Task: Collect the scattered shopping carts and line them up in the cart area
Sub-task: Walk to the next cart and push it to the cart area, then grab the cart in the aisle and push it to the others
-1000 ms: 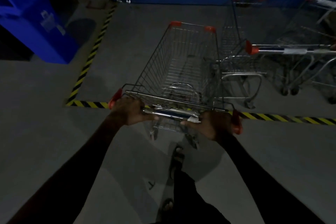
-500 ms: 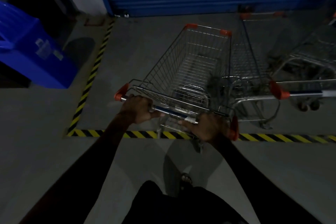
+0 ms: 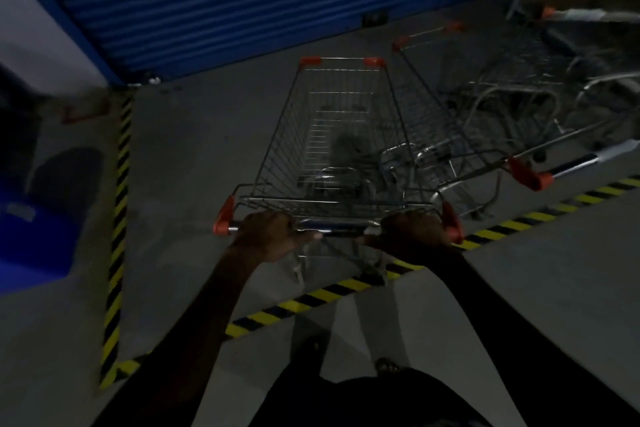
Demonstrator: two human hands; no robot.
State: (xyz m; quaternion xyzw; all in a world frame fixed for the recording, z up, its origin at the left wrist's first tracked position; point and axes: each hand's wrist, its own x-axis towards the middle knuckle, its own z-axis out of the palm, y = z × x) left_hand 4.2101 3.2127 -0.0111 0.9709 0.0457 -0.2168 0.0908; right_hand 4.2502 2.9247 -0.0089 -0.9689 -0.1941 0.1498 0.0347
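Light: dim; detail in the right of the frame is blurred.
Cart: a wire shopping cart (image 3: 337,146) is seen at centre frame, its handle bar (image 3: 332,226) nearest the camera, red corner caps at the far end.
Left hand (image 3: 268,236): wrapped over the left part of the handle bar, fingers curled round it.
Right hand (image 3: 414,230): set on the right part of the bar beside the red end cap, fingers clamped on the bar.
Position: the cart's basket lies beyond the yellow-and-black floor tape (image 3: 332,291), which crosses the lower centre under the handle end; a second run of tape is seen along the left.
Neighbour: a second cart (image 3: 446,107) stands just beside it to the right, its red-capped handle (image 3: 530,174) at right of frame; more carts, possibly two, are made out in the upper right.
Background: a blue roller shutter (image 3: 207,0) fills the upper left; a blue bin (image 3: 31,239) is cut by the left edge.
Floor: grey concrete (image 3: 194,156).
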